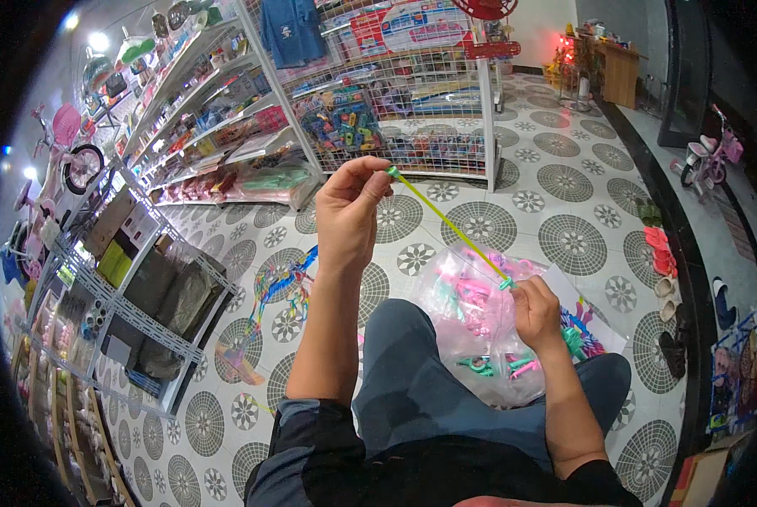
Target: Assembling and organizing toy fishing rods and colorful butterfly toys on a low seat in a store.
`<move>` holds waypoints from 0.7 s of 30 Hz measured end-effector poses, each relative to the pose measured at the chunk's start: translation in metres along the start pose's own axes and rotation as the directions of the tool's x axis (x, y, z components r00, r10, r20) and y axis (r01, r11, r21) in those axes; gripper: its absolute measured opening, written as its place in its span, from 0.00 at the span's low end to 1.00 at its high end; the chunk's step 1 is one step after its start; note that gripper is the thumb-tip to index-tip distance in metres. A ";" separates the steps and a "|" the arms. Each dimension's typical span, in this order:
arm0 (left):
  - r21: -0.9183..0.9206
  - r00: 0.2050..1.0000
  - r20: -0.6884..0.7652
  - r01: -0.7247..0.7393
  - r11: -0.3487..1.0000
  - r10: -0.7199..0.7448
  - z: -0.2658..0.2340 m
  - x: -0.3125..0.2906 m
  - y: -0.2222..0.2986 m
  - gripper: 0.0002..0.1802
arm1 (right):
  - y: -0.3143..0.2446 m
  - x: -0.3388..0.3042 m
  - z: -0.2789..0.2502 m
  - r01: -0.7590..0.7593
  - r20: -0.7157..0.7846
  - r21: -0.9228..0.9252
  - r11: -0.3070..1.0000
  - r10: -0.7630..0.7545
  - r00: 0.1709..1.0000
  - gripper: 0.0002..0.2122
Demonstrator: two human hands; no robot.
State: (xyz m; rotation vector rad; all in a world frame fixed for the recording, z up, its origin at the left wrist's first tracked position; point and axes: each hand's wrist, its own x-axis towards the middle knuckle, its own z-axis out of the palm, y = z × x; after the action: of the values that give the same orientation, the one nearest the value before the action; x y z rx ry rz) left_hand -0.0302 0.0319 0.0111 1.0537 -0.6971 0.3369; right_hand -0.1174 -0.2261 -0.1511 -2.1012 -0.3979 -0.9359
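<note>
Raised in front of me, my left hand (pixel 350 207) pinches the small green end piece of a thin yellow-green strip (pixel 446 221). The strip runs taut and slanting down to the right. My right hand (pixel 537 314), lower and nearer, has its fingers closed at the other green end piece (pixel 506 284). A fine thread hangs between the two ends, just below the strip. Under my right hand, a clear plastic bag (pixel 429 291) holds pink and green plastic pieces (pixel 480 308). It rests between my legs on the floor.
Shiny multicoloured ribbons (pixel 281 283) lie on the tiled floor to the left. A white rack (pixel 175 313) stands left, with a wire display shelf (pixel 395 101) of packaged goods ahead. Shoes (pixel 661 249) line the right side. Colourful strips (pixel 585 325) lie beside the bag.
</note>
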 end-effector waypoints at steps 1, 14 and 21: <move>-0.037 1.000 -0.007 0.028 0.999 -0.028 -0.003 0.000 -0.003 0.08 | 0.002 0.000 -0.001 0.004 0.000 -0.024 1.000 -0.004 1.000 0.06; -0.487 0.989 -0.144 -0.040 0.873 -0.035 -0.028 0.011 0.002 0.07 | 0.019 0.004 -0.014 -0.009 -0.011 -0.028 1.000 0.009 1.000 0.09; -0.296 0.984 -0.113 -0.167 0.940 0.140 -0.062 0.012 0.038 0.07 | 0.025 0.000 -0.027 -0.082 0.002 -0.038 0.996 0.082 0.997 0.11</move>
State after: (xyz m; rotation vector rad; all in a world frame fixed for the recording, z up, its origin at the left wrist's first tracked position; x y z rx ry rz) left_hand -0.0202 0.1032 0.0257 0.6882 -0.7259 0.3953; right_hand -0.1166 -0.2627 -0.1537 -2.1367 -0.2959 -0.8984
